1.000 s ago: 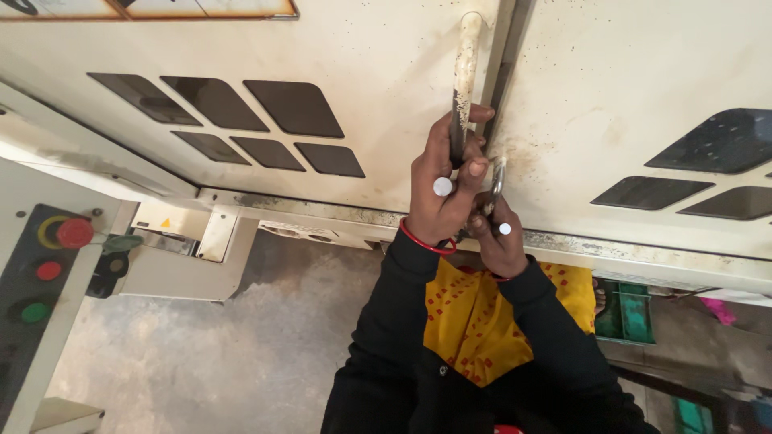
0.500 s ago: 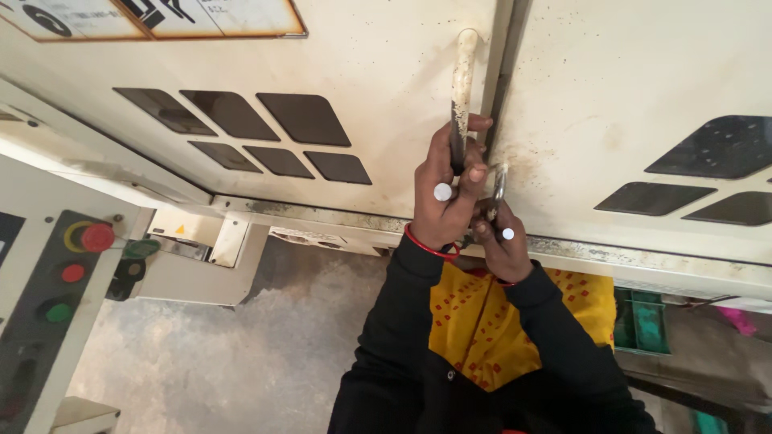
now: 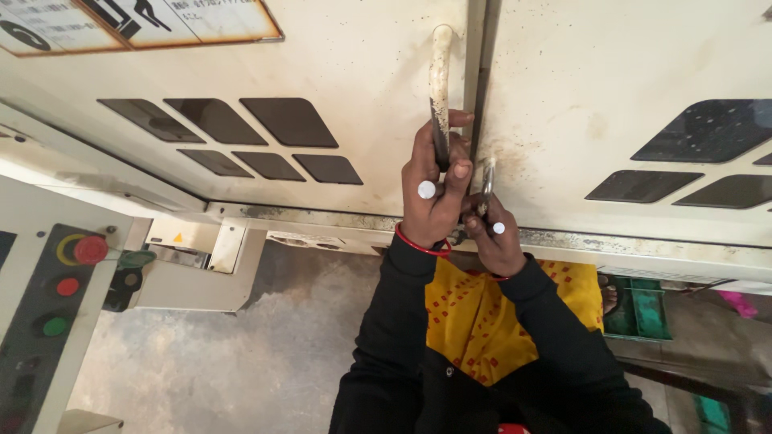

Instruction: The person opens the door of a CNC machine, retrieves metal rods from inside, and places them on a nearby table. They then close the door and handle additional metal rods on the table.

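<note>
Machine doors: two broad cream-painted metal panels filled your view, smudged with grime, each cut with dark slanted window panes; a narrow dark seam ran between them.
Floor: rough grey concrete lay below you.
Control panel: a dark strip at your lower left carried round red and green buttons.
Clothing: you wore black sleeves and a yellow cloth with small red squares.
Door handle: a curved cream bar, chipped and blackened lower down, stood upright on the left door just beside the seam.
Left hand: your left hand was clenched around the lower part of the door handle, a red bangle at the wrist.
Right hand: your right hand pinched a small metal latch piece at the seam, just beside the handle, touching your left hand.
</note>
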